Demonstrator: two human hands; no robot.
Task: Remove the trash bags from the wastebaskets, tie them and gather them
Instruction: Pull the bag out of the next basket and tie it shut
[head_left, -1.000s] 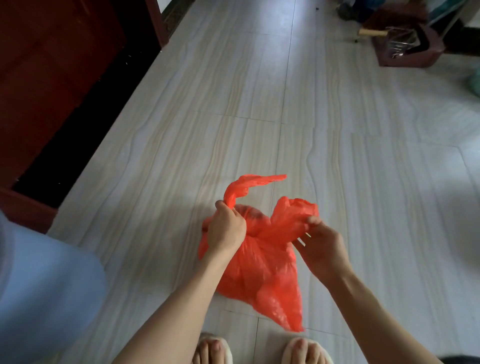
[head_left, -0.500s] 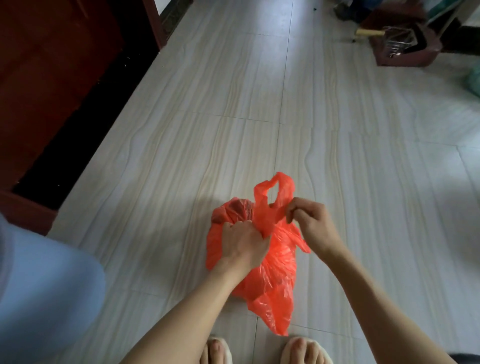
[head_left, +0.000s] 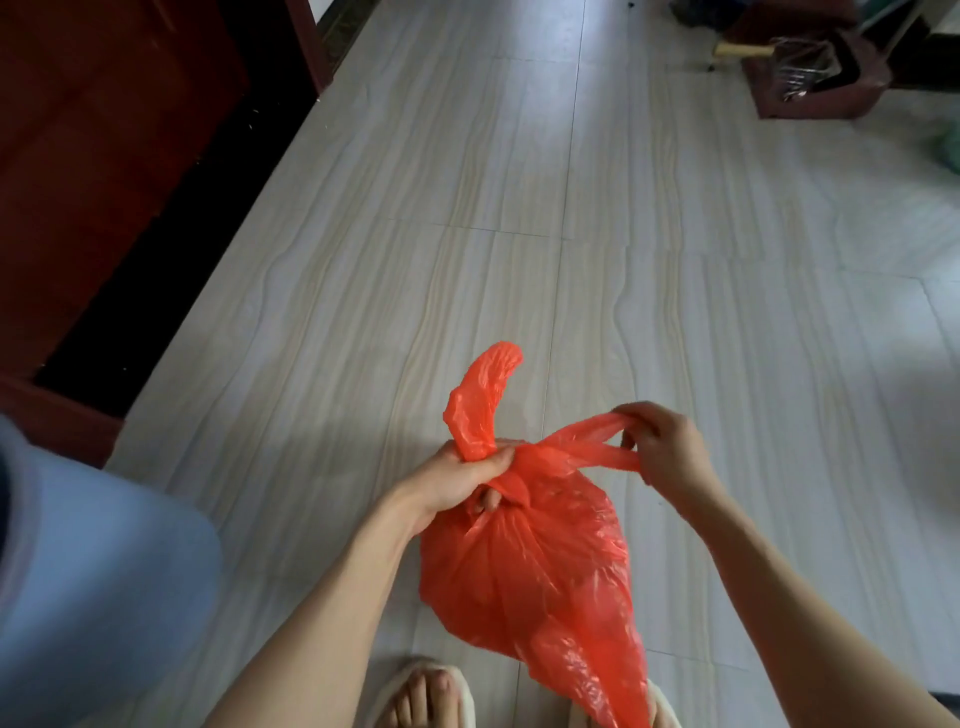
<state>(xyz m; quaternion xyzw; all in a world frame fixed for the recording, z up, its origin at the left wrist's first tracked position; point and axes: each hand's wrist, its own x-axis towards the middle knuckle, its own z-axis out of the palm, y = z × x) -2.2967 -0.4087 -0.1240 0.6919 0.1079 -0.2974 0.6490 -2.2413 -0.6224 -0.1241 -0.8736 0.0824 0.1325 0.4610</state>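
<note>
Head view: at the far left, a dark red-brown wooden cabinet (head_left: 104, 171) is being shown beside a pale striped tile floor (head_left: 675, 312), with a light blue garment (head_left: 98, 587) below it. A thin orange-red plastic trash bag (head_left: 535, 577) is being held up in front of the person, above two feet in pale slippers (head_left: 431, 696). Its gathered neck is being gripped by the left hand (head_left: 457, 480), fingers curled tight round it, while one bag handle (head_left: 483, 400) is being left sticking upward. The other handle loop (head_left: 592, 441) is being pulled sideways by the right hand (head_left: 665, 447), its fingers closed on the loop's end. A dark red bin (head_left: 810, 67) is being seen at the far upper right.
</note>
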